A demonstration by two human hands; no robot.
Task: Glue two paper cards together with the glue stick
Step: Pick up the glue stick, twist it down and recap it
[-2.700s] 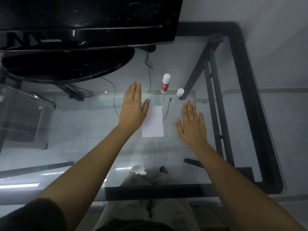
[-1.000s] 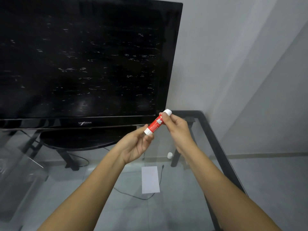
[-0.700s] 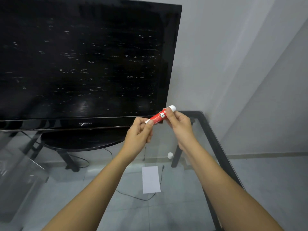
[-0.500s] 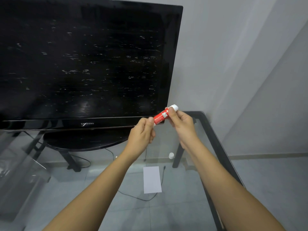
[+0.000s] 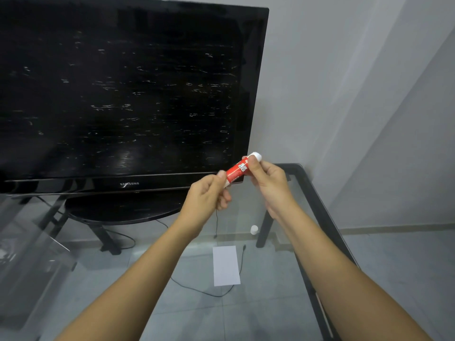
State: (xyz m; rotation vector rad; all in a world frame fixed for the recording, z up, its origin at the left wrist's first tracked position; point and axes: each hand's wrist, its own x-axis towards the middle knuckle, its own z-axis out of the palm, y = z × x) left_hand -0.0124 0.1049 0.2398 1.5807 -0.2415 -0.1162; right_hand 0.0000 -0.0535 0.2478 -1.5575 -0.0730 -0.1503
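- Between my two raised hands sits the glue stick point(image 5: 236, 170), held up in front of me and well above the bench point(image 5: 317, 193).
- My left hand point(image 5: 206, 196) pinches the lower white end of the stick with thumb and fingertips; the rest of its fingers are curled in.
- My right hand point(image 5: 268, 178) grips the upper part, thumb lying across the red label, with the white tip poking out just above it.
- The stick's long axis runs on a slant, low at my left hand and rising up and away toward my right.
- I cannot tell from here whether that upper white tip is bare glue or a cover; a small white cap point(image 5: 254, 229) stands on the bench below my right hand, so I judge the stick is open and I am twisting its base.
- Only one white paper card point(image 5: 226, 265) shows, flat on the glass, below both hands and roughly midway between them; whether a second card lies under it I cannot tell.
- The card's long side points away from me.
- For the next move, I reckon the right hand carries the stick straight down to the card, since it holds the working end.
- A thin black cable point(image 5: 242, 264) runs just beside the card's right edge.
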